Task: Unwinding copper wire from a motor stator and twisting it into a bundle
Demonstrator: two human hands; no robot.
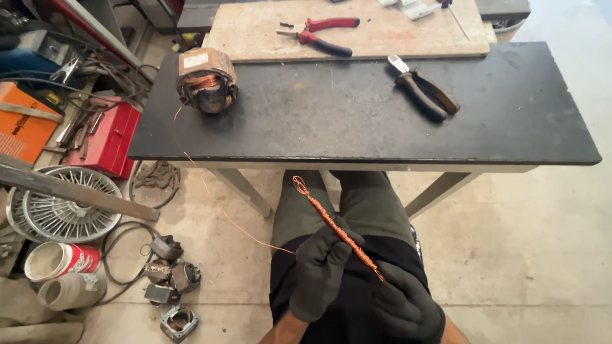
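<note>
Both my hands wear dark gloves and sit low in the view, over my lap. My left hand (pixel 320 271) grips the middle of a thin rod wound with copper wire (pixel 331 224), which slants up to the left. My right hand (pixel 408 304) pinches the rod's lower end. A single copper wire strand (pixel 210 194) runs from the rod up to a motor stator (pixel 206 81) with copper windings, which stands at the left end of the black tabletop (pixel 331 121).
Black-handled cutters (pixel 424 92) lie on the black table. Red-handled pliers (pixel 325 35) rest on a wooden board (pixel 268 32) behind. On the floor at left are a red toolbox (pixel 108 137), a metal fan grille (pixel 64 213), several small stators (pixel 169 274) and cans (pixel 60 261).
</note>
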